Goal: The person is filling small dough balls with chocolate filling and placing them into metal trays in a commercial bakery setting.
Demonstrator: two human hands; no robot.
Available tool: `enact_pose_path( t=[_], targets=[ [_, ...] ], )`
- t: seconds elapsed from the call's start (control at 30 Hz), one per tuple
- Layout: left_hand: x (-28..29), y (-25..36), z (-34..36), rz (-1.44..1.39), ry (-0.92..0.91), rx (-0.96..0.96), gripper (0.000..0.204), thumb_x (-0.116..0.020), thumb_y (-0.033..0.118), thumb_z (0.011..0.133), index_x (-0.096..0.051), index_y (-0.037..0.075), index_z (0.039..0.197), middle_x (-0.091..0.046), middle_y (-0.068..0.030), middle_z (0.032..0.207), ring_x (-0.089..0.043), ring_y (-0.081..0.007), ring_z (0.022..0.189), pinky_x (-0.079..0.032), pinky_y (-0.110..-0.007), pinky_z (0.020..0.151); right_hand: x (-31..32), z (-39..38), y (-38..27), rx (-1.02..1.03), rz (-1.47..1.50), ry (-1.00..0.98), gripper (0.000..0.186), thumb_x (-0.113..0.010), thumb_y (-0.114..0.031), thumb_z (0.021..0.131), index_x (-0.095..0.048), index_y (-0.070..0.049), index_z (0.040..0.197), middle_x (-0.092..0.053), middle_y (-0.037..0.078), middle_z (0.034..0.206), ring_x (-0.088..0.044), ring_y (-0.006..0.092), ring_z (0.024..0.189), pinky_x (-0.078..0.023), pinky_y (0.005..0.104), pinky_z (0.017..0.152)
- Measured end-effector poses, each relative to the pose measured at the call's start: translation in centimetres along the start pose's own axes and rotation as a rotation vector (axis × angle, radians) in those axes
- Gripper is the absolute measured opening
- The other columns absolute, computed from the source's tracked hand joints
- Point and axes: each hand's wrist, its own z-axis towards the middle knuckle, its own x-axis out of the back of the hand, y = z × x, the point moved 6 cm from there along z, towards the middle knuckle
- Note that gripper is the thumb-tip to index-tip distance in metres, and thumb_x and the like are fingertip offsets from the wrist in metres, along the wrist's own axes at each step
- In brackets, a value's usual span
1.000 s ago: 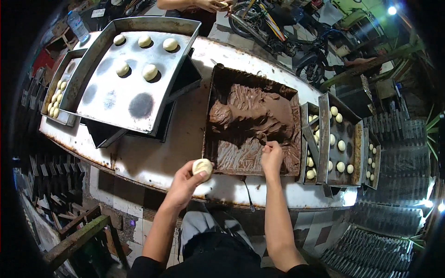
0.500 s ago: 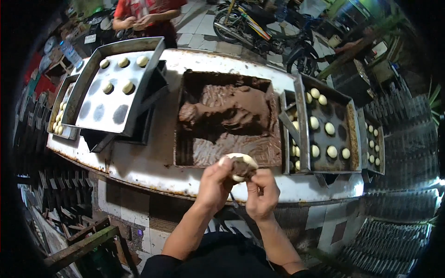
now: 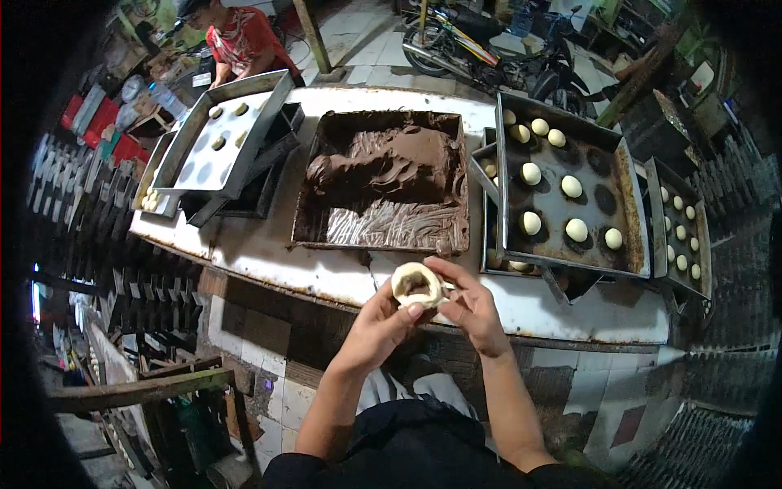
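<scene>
A pale round of dough [image 3: 415, 284], its edges raised around a dark hollow, is in both hands just in front of the table. My left hand [image 3: 379, 326] is closed on its lower left side, thumb at the rim. My right hand [image 3: 476, 318] grips the right side, fingertips at the dough. Beyond them a rectangular metal pan [image 3: 383, 224] holds a mound of thick brown paste [image 3: 391, 163], smeared over the bottom. A thin handle [image 3: 371, 265] shows at the pan's front edge. Right of it, a metal tray [image 3: 595, 228] carries several pale dough balls [image 3: 572, 186].
Stacked trays [image 3: 269, 159] with dough balls stand at the left of the white table [image 3: 244, 244], further trays [image 3: 684, 269] at the right. A person in red [image 3: 244, 45] is behind the left trays. A motorbike [image 3: 481, 57] stands beyond the table, a wooden beam [image 3: 147, 391] lower left.
The dough and both hands came together from either side; dark filling showed on the dough, now cupped by the raised edges. The person in red has leaned down. The view has shifted.
</scene>
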Motion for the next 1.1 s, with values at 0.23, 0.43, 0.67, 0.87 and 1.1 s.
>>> enact_pose_path(
  t=[0.23, 0.43, 0.67, 0.87, 1.1],
  targets=[
    [0.1, 2.7, -7.1, 0.487, 0.276, -0.309, 0.034, -0.050, 0.029, 0.111, -0.060, 0.002, 0.129, -0.068, -0.0021, 0.102, -0.062, -0.0085, 0.087, -0.052, -0.027, 0.080, -8.6, -5.6, -4.3, 0.252, -0.133, -0.214, 0.035, -0.076, -0.004, 0.092, -0.070, 0.001, 0.126, -0.064, 0.010, 0.130, -0.064, 0.0178, 0.115, -0.056, 0.0291, 0.092],
    [2.1, 2.0, -16.6, 0.034, 0.375, -0.605, 0.018, -0.069, 0.012, 0.100, -0.055, 0.005, 0.108, -0.062, -0.0034, 0.099, -0.058, -0.0073, 0.087, -0.050, -0.024, 0.077, -14.0, -12.1, -0.7, 0.077, -0.187, -0.263, 0.024, -0.074, 0.003, 0.091, -0.070, 0.001, 0.114, -0.070, 0.007, 0.109, -0.068, 0.0139, 0.099, -0.057, 0.0297, 0.088],
    [3.9, 0.9, -29.5, 0.462, 0.425, -0.744, 0.027, -0.067, 0.015, 0.102, -0.068, 0.002, 0.125, -0.070, -0.0054, 0.109, -0.064, -0.0103, 0.096, -0.051, -0.023, 0.084, -20.1, -20.0, 1.5, 0.198, -0.255, -0.308, 0.018, -0.080, -0.001, 0.089, -0.071, -0.003, 0.105, -0.065, 0.003, 0.109, -0.064, 0.0053, 0.092, -0.050, 0.0192, 0.069],
    [4.6, -2.3, -34.6, 0.297, 0.386, -0.692, 0.030, -0.056, 0.016, 0.107, -0.068, -0.002, 0.127, -0.072, -0.0148, 0.122, -0.068, -0.0190, 0.110, -0.052, -0.030, 0.095, -22.4, -26.5, 1.3, 0.240, -0.369, -0.362, 0.022, -0.079, -0.001, 0.089, -0.072, -0.002, 0.111, -0.067, 0.004, 0.107, -0.064, 0.0081, 0.092, -0.054, 0.0233, 0.078],
    [-2.5, -4.3, -31.7, 0.727, 0.324, -0.831, 0.027, -0.055, 0.010, 0.105, -0.069, -0.004, 0.124, -0.072, -0.0208, 0.124, -0.071, -0.0269, 0.113, -0.054, -0.033, 0.097, -14.7, -27.8, -1.5, 0.279, -0.345, -0.286, 0.021, -0.076, 0.000, 0.091, -0.071, -0.002, 0.112, -0.068, 0.004, 0.099, -0.067, 0.0091, 0.087, -0.057, 0.0240, 0.072]
  ],
)
